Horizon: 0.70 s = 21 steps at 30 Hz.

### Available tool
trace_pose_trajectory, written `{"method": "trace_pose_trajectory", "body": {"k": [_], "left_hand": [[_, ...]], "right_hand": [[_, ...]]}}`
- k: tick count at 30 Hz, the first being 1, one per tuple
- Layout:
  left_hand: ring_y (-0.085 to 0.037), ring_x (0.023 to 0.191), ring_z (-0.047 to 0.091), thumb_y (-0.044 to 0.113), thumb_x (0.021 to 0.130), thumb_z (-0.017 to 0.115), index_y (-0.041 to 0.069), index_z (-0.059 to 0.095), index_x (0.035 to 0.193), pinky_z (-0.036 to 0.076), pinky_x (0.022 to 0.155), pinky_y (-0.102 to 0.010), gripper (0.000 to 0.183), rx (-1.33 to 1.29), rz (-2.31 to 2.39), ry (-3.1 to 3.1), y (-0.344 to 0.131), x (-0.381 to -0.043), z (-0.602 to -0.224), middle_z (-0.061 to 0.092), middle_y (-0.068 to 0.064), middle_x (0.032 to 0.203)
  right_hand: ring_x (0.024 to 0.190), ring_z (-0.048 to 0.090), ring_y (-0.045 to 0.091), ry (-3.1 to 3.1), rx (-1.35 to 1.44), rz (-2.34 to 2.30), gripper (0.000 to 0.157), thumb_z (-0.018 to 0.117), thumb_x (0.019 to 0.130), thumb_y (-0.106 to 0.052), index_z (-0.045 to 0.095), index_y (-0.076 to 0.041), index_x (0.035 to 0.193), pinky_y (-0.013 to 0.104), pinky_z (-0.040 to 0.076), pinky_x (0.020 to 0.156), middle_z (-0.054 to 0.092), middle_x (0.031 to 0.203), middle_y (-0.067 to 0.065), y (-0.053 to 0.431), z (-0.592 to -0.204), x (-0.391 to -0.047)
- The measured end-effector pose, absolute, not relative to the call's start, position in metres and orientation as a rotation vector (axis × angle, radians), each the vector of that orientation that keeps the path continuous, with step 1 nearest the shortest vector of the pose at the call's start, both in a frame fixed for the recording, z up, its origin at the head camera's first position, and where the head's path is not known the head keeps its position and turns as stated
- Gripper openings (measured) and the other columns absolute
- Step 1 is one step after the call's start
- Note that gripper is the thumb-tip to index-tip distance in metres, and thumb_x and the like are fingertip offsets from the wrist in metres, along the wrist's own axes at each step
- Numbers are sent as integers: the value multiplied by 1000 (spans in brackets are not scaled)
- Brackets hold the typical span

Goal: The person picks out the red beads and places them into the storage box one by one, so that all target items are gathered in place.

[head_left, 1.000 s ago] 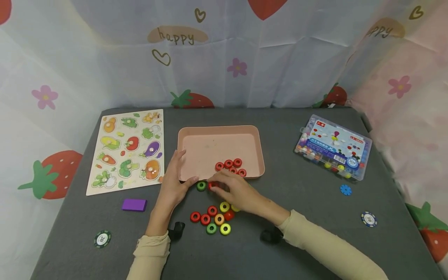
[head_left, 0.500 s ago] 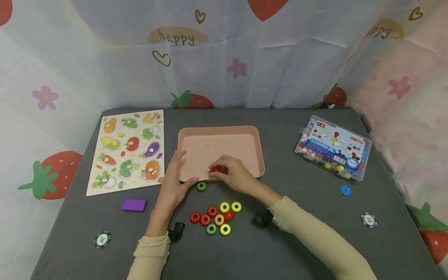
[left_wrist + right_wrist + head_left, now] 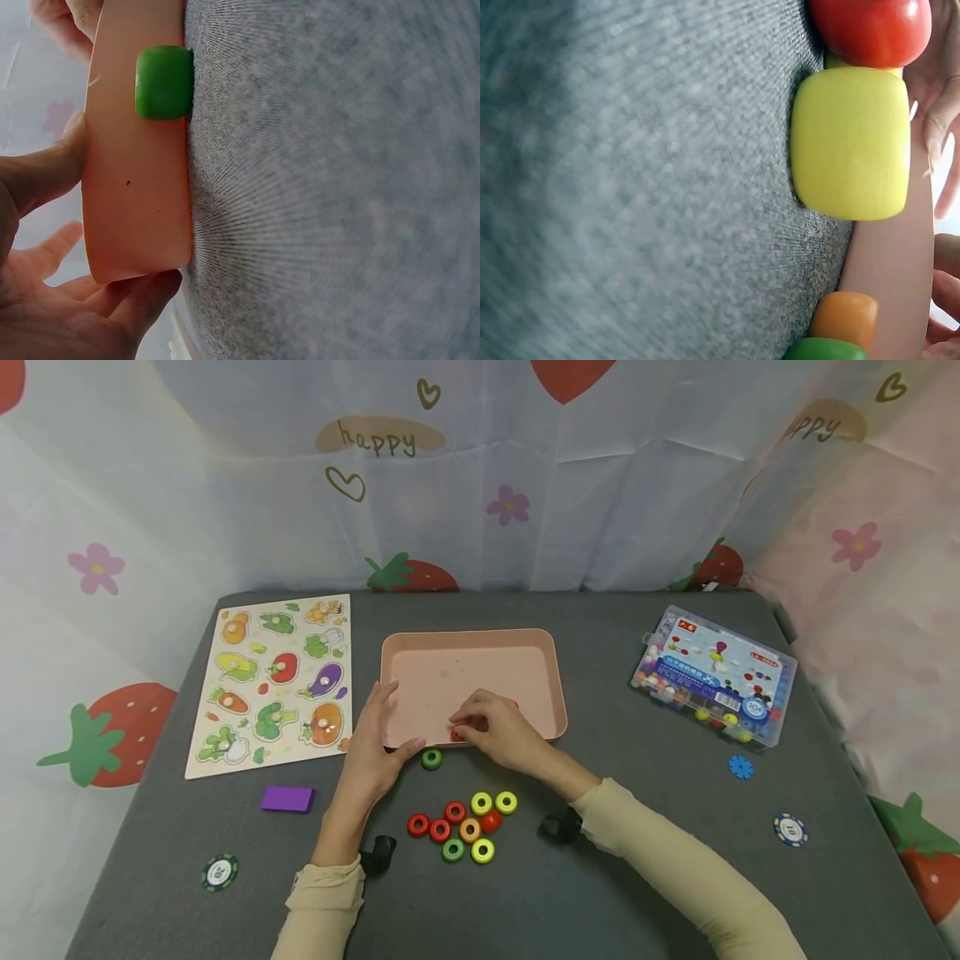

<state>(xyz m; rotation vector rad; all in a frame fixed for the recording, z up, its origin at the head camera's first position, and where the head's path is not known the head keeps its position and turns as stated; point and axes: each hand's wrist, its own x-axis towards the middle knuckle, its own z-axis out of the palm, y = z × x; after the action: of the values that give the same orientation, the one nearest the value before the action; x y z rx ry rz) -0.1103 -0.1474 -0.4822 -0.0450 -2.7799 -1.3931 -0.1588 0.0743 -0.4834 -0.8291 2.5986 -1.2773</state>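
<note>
My left hand (image 3: 375, 747) grips the front left corner of a pink tray (image 3: 465, 668), its thumb on the front rim. Inside the tray, near the front wall, my right hand (image 3: 501, 731) pinches a red ring-shaped bead (image 3: 456, 734). Other red beads in the tray are mostly hidden behind that hand. A green bead (image 3: 431, 760) stands just outside the front wall, seen side-on in the left wrist view. On the table in front lie several beads: red ones, yellow ones, an orange bead (image 3: 470, 832) and a green one. A yellow bead (image 3: 851, 142) looms large in the right wrist view.
A vegetable puzzle board (image 3: 277, 685) lies left of the tray, with a purple block (image 3: 288, 799) and a green-rimmed chip (image 3: 220, 872) nearer. To the right are a clear bead box (image 3: 716, 677), a blue disc (image 3: 741, 767) and a blue-and-white chip (image 3: 791, 830).
My right hand has carried a red bead from beside the green bead over the front wall into the tray, then lowered it slightly. My left hand stays at the corner.
</note>
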Motion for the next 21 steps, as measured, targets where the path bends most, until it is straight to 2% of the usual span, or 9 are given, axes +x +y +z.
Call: {"method": "trace_pose_trajectory", "body": {"k": [8,16,21], "left_hand": [[-36,152,18,11,83,81,16,31,156,20,119,-60,89,-38,-1393,-2786,-147,-110,-482,16,-15,167],[-37,152,19,13,84,81,17,31,156,20,119,-60,87,-9,-1380,-2801,-147,-110,-482,16,-13,167],[-36,152,18,13,84,81,18,31,156,20,120,-59,87,-1,-1385,-2805,-146,-110,-481,15,-13,167]], "right_hand": [[80,58,10,2620,-892,-1335,15,74,90,-8,76,-8,105,29,52,73,65,94,-1,78,-480,-151],[84,61,15,2553,-990,-1377,22,76,88,-8,73,-11,110,35,54,73,68,99,2,94,-463,-118],[86,61,14,2494,-967,-1346,25,76,89,-12,71,-12,114,35,53,74,67,98,-5,112,-458,-99]]}}
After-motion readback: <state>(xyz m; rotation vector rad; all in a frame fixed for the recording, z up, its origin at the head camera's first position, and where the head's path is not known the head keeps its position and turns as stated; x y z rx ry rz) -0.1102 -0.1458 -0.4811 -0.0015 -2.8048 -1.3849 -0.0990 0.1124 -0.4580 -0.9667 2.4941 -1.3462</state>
